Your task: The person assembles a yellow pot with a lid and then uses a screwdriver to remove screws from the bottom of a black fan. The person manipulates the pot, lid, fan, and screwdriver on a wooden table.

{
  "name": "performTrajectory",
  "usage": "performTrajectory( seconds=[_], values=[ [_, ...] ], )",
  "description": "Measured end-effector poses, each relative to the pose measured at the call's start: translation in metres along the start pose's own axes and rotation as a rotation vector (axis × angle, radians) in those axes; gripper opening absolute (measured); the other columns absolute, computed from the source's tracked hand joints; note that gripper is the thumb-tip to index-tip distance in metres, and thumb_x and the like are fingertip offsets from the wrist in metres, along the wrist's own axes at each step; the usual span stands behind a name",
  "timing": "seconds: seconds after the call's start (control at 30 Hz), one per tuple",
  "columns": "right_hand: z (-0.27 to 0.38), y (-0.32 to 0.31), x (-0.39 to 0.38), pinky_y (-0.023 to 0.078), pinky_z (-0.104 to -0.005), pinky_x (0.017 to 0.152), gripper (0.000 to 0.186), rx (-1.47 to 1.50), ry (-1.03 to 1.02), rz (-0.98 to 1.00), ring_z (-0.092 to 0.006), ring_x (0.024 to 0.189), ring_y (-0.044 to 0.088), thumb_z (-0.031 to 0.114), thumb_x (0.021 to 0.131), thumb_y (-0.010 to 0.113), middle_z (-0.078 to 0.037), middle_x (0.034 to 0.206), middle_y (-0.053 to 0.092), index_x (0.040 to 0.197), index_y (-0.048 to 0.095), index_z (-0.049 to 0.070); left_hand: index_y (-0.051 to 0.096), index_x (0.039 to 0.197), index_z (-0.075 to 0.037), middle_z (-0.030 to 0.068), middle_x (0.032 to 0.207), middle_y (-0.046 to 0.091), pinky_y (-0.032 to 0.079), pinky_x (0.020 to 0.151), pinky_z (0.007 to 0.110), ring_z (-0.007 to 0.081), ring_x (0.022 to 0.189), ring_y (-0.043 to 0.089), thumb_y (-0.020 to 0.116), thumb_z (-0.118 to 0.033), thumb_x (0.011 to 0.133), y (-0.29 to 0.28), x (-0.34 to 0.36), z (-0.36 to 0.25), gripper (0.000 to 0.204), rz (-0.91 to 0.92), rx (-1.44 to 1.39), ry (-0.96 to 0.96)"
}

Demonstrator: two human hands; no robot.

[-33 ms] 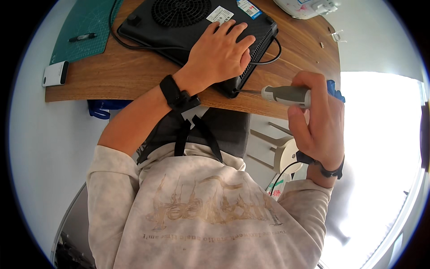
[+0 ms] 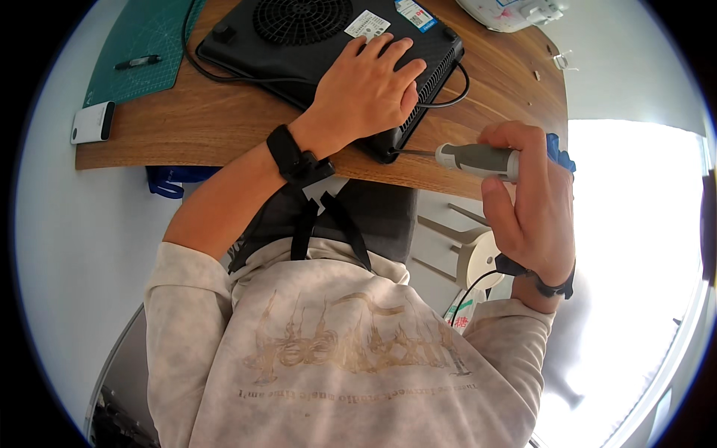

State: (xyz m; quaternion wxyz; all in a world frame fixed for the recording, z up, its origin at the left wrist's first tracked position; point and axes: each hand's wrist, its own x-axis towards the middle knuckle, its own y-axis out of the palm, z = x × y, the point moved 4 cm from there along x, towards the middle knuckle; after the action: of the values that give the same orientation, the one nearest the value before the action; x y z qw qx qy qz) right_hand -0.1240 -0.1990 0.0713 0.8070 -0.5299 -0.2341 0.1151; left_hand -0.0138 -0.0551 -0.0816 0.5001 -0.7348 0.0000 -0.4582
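A black appliance (image 2: 269, 63) with a round fan grille, labels and a cable lies underside up on the wooden table (image 2: 149, 142). My left hand (image 2: 366, 86) rests palm down on it, fingers spread, near the vented side. My right hand (image 2: 538, 209) is closed round the grey-green handle of a screwdriver (image 2: 478, 157), whose shaft points left with the tip at the appliance's near right corner. Something blue (image 2: 560, 149) shows just behind my right hand.
A green cutting mat (image 2: 127, 78) with a pen (image 2: 137, 62) and a white-and-black rectangular object (image 2: 91, 122) are at the left. A white object (image 2: 508, 11) is at the back right. A cream plastic stool (image 2: 476, 254) stands below the table, near a bright area at the right.
My right hand's fingers have shifted very slightly on the screwdriver handle. My left hand and the appliance have stayed in place.
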Motion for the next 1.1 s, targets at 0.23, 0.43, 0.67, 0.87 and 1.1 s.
performTrajectory(
  seconds=[0.23,0.43,0.67,0.87,1.1],
  values=[
    [0.000,-0.004,0.002,0.058,-0.0364,0.075,0.037,0.234,-0.062,0.075,-0.0338,0.094,0.070,-0.014,0.082,0.069,-0.014,0.110,0.068,0.116,0.061,-0.001,0.070,0.126,-0.014,0.0101,0.136,0.066,0.049,0.103,0.043,0.0295,0.124,0.062,0.063,-0.022,0.094,0.000,0.001,-0.001,0.034,-0.007,-0.002,0.007],
    [0.004,-0.006,-0.001,0.058,-0.0342,0.066,0.033,0.050,-0.107,0.075,-0.0280,0.083,0.072,0.002,0.079,0.083,-0.012,0.104,0.073,0.108,0.068,0.000,0.070,0.125,-0.014,0.0105,0.136,0.065,0.049,0.103,0.043,0.0293,0.125,0.062,0.063,-0.022,0.094,0.000,0.000,-0.002,0.033,-0.008,0.003,0.005],
    [0.014,-0.002,0.007,0.050,-0.0283,0.055,0.040,-0.121,-0.015,0.028,-0.0180,0.063,0.067,0.029,0.072,0.095,-0.006,0.074,0.069,0.087,0.069,0.004,0.070,0.125,-0.014,0.0103,0.135,0.066,0.049,0.103,0.043,0.0290,0.123,0.062,0.063,-0.023,0.094,-0.002,0.001,-0.002,0.033,-0.002,-0.010,-0.002],
    [0.010,-0.002,0.007,0.040,-0.0312,0.044,0.043,-0.339,-0.020,-0.020,-0.0177,0.045,0.052,0.047,0.080,0.088,-0.002,0.057,0.054,0.084,0.069,0.008,0.070,0.125,-0.014,0.0103,0.135,0.066,0.049,0.102,0.043,0.0287,0.123,0.062,0.064,-0.022,0.094,-0.001,0.000,-0.002,0.034,-0.017,-0.011,0.004],
    [-0.038,-0.015,-0.020,0.050,-0.0297,0.059,0.034,-0.063,0.357,0.051,-0.0187,0.059,0.063,0.031,0.082,0.089,-0.005,0.073,0.070,0.095,0.072,0.005,0.070,0.126,-0.013,0.0108,0.136,0.065,0.049,0.103,0.043,0.0288,0.124,0.062,0.062,-0.023,0.095,0.000,0.002,-0.004,0.033,-0.021,0.006,0.019]
  ],
)
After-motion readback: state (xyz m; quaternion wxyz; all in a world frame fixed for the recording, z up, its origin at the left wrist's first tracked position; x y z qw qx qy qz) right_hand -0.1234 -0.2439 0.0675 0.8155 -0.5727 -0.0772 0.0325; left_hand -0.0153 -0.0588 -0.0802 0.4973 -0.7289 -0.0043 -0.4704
